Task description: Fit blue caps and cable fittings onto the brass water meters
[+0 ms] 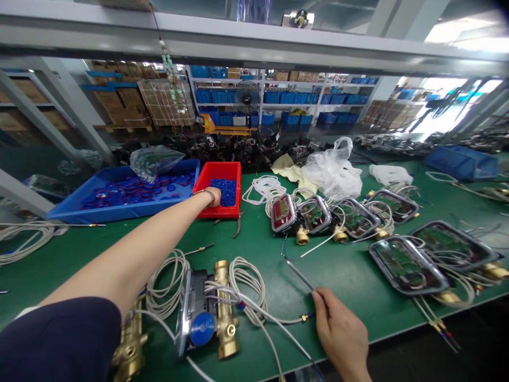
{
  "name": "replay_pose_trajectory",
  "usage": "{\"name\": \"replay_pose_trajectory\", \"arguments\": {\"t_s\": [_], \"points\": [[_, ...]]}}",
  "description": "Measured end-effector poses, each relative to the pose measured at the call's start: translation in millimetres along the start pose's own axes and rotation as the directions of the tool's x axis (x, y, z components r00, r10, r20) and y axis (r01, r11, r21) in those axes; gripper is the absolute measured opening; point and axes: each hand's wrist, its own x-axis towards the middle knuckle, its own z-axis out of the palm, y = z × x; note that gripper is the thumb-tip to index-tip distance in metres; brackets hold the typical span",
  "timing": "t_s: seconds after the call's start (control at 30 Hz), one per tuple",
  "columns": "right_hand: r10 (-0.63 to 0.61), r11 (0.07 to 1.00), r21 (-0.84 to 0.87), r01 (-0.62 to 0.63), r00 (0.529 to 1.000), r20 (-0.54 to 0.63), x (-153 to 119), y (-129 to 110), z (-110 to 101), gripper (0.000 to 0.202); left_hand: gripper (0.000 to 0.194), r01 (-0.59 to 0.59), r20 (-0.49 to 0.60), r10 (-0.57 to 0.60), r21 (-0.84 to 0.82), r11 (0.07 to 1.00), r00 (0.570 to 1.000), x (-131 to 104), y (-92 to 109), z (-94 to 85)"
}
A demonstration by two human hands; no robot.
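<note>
My left hand reaches into the red bin, at the left edge of a heap of small blue parts; its fingertips are hidden. My right hand is closed round a thin metal tool, whose tip points up and left over the green table. Between my arms lies a meter with a round blue cap and a brass pipe body, with coiled grey cables beside it.
A blue tray of round blue parts stands left of the red bin. Meters with open electronics line the right side. Pliers lie before the bin. Plastic bags sit behind. A metal shelf beam crosses above.
</note>
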Motion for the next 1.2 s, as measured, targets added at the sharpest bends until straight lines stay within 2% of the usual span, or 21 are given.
{"name": "replay_pose_trajectory", "arguments": {"t_s": [0.13, 0.3, 0.4, 0.53, 0.67, 0.73, 0.8, 0.87, 0.93, 1.0, 1.07, 1.13, 1.2], "points": [[0.019, 1.0, -0.008, -0.019, 1.0, 0.023, -1, 1, 1, 0.044, 0.037, 0.082, 0.135, -0.088, 0.051, 0.995, 0.987, 2, -1, 0.5], [0.025, 1.0, -0.012, -0.025, 1.0, 0.0, -2, 1, 2, 0.046, 0.037, 0.078, 0.154, -0.086, 0.051, 0.996, 0.984, -3, 3, 0.4], [0.03, 0.999, -0.015, -0.03, 1.0, -0.002, -2, 1, 2, 0.046, 0.037, 0.052, 0.106, -0.054, 0.027, 0.998, 0.993, -10, 6, -3.1], [0.028, 1.0, -0.001, -0.028, 1.0, -0.005, -2, 1, 2, 0.043, 0.036, -0.002, -0.017, 0.002, -0.025, 1.0, 1.0, -24, 9, -14.2], [0.009, 1.0, -0.009, -0.009, 1.0, -0.001, -2, 4, 2, 0.041, 0.028, -0.076, -0.168, 0.059, -0.095, 0.993, 0.984, -53, 18, -31.7], [-0.001, 1.0, -0.019, 0.001, 1.0, 0.007, -2, 6, 2, 0.04, 0.022, -0.121, -0.249, 0.086, -0.133, 0.984, 0.965, -78, 23, -40.0], [0.002, 0.999, -0.037, -0.001, 1.0, 0.016, -2, 7, 2, 0.04, 0.023, -0.17, -0.303, 0.114, -0.166, 0.971, 0.946, -112, 28, -45.6], [0.013, 0.998, -0.059, -0.012, 1.0, 0.021, -3, 7, 2, 0.039, 0.026, -0.211, -0.339, 0.133, -0.206, 0.955, 0.931, -156, 33, -47.0], [0.017, 0.997, -0.08, -0.015, 1.0, 0.025, -3, 5, 1, 0.037, 0.026, -0.307, -0.378, 0.175, -0.322, 0.896, 0.909, -205, 39, -42.9], [0.024, 0.995, -0.101, -0.021, 0.999, 0.032, -3, 4, 0, 0.035, 0.023, -0.333, -0.385, 0.167, -0.417, 0.846, 0.908, -253, 44, -32.2], [0.036, 0.993, -0.117, -0.03, 0.998, 0.05, -3, 2, -1, 0.034, 0.019, -0.301, -0.38, 0.112, -0.485, 0.821, 0.918, -297, 49, -14.7], [0.045, 0.992, -0.122, -0.037, 0.997, 0.067, -3, 1, -1, 0.033, 0.013, -0.289, -0.425, 0.066, -0.485, 0.825, 0.903, -329, 53, 7.8], [0.047, 0.991, -0.128, -0.037, 0.996, 0.074, -3, 1, -1, 0.033, 0.011, -0.27, -0.495, 0.004, -0.467, 0.842, 0.869, -350, 57, 32.2]]}}
